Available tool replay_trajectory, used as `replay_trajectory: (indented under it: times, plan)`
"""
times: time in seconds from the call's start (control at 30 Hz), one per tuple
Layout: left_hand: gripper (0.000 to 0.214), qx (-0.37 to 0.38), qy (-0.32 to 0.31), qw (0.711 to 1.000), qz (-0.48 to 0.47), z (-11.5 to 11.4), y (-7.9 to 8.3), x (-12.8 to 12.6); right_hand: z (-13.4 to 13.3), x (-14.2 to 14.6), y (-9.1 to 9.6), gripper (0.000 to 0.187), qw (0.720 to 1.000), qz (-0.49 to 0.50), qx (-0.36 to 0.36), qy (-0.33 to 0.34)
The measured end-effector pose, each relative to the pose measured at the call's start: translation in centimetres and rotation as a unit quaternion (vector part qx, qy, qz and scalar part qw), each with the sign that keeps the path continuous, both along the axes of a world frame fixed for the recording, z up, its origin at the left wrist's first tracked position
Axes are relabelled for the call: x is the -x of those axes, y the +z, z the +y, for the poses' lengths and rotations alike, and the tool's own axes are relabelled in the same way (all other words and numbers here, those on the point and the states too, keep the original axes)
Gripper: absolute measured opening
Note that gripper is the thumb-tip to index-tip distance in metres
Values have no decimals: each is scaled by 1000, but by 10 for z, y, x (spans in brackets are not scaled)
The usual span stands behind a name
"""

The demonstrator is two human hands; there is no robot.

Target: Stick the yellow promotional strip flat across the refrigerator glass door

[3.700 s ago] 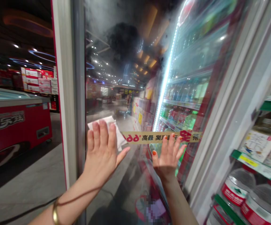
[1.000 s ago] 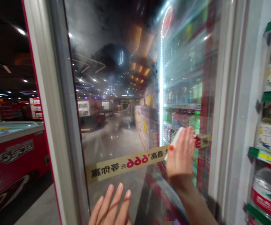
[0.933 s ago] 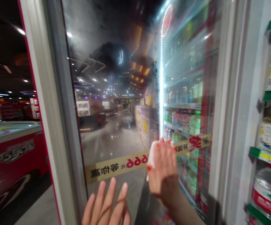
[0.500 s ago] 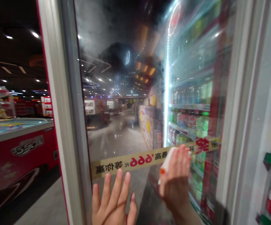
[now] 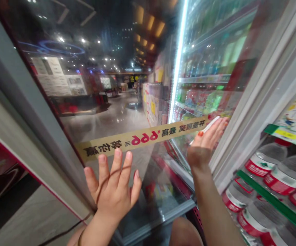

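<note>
A glass cooler door (image 5: 148, 177) stands in front of me, with a yellow strip of printed tape (image 5: 143, 138) across it. My left hand (image 5: 114, 184) lies spread against the glass just under the strip, holding nothing. My right hand (image 5: 208, 136) presses a thin white cloth or tissue (image 5: 211, 124) flat to the pane, at the strip's right end near the door frame. An orange spot shows beside the thumb. Most of the cloth is hidden under the palm and fingers.
Shelves of bottled water (image 5: 263, 181) with green edges stand close on the right. The pale door frame (image 5: 35, 143) runs down the left. Lit drink shelves (image 5: 201, 82) show in the glass. A knee (image 5: 185, 232) is below the door.
My view has tilted down and turned. The right hand has slid rightward along the strip with the cloth, toward the frame. My left hand stays spread below the strip.
</note>
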State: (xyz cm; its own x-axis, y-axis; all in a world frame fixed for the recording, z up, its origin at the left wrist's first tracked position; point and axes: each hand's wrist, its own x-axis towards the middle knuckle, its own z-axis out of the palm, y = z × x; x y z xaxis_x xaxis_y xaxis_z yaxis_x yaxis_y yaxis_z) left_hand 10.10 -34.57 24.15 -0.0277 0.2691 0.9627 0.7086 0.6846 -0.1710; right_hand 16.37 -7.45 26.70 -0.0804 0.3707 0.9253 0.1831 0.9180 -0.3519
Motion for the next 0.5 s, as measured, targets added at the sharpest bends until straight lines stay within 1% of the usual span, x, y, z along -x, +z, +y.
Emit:
replay_trajectory:
  times: [0.03, 0.07, 0.1, 0.13, 0.17, 0.2, 0.23, 0.3, 0.33, 0.37, 0.4, 0.43, 0.47, 0.5]
  plan:
    - [83, 0, -2, 1000, 2, 1, 0, -1, -14, 1, -12, 70, 999, -26, -36, 14]
    - [82, -4, -4, 1000, 2, 1, 0, -1, -24, 2, -26, 73, 994, -57, -89, 32]
    - [82, -8, -7, 1000, -1, 1, 0, -1, -31, 1, -40, 78, 984, -87, -146, 48]
    - [81, -13, -11, 1000, -5, 1, 0, -1, -32, -1, -52, 81, 976, -106, -184, 58]
    - [80, -16, -16, 1000, -9, 1, -1, -1, -27, -3, -59, 83, 975, -104, -190, 57]
    - [79, -16, -21, 1000, -13, 0, -1, -1, -18, -5, -62, 81, 981, -85, -168, 46]
    - [79, -15, -26, 999, -14, 0, -1, -1, -7, -7, -60, 77, 990, -56, -124, 29]
    - [79, -16, -33, 999, -12, 0, -1, -1, 13, -7, -42, 69, 999, 3, -34, -1]
    - [78, -23, -36, 999, -11, 0, 0, -1, 16, -6, -31, 67, 1000, 26, -12, -9]
    - [77, -30, -40, 999, -13, 1, 0, -1, 14, -3, -20, 66, 999, 40, -7, -12]
    - [75, -37, -47, 998, -15, 3, 1, -2, 6, -1, -13, 66, 999, 46, -5, -11]
    - [73, -42, -56, 997, -17, 4, 0, -2, -8, 2, -10, 66, 999, 42, -12, -6]
    - [71, -46, -66, 997, -19, 5, -1, -2, -25, 5, -12, 66, 999, 25, -33, 5]
    - [70, -50, -78, 995, -21, 5, -3, -2, -42, 7, -20, 68, 998, 3, -65, 18]
